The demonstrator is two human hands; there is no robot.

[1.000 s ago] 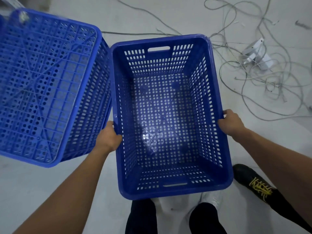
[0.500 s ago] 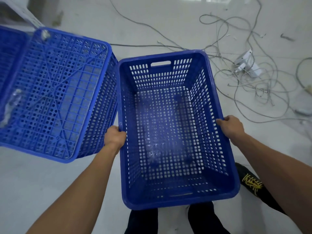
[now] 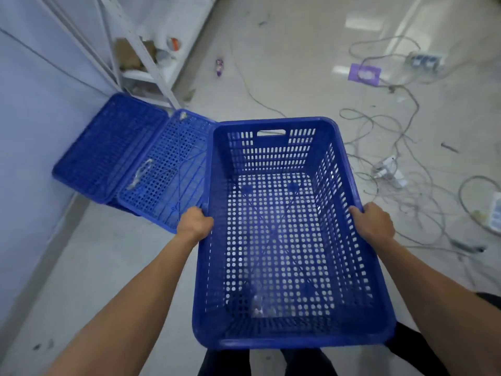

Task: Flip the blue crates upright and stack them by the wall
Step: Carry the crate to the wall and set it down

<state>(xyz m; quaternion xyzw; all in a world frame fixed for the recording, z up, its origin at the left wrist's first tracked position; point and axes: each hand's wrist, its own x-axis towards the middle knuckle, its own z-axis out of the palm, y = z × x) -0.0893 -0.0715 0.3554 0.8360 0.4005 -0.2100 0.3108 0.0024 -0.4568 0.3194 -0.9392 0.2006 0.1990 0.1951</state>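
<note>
I hold an upright blue crate (image 3: 284,340) in front of me, above the floor, its open side up. My left hand (image 3: 193,223) grips its left long rim and my right hand (image 3: 373,222) grips its right long rim. Two more blue crates lie upside down on the floor to the left, bottoms up: one (image 3: 165,169) right beside the held crate, the other (image 3: 108,147) against the wall (image 3: 35,109).
A white metal shelf rack (image 3: 141,55) stands by the wall beyond the crates. Tangled cables (image 3: 401,147), a white power adapter (image 3: 387,169) and a purple item (image 3: 364,73) litter the floor to the right. My legs show below the held crate.
The view has lifted and pulled back: the wall, the rack and a second overturned crate have come into sight. Both hands keep their grip on the upright crate, now higher off the floor.
</note>
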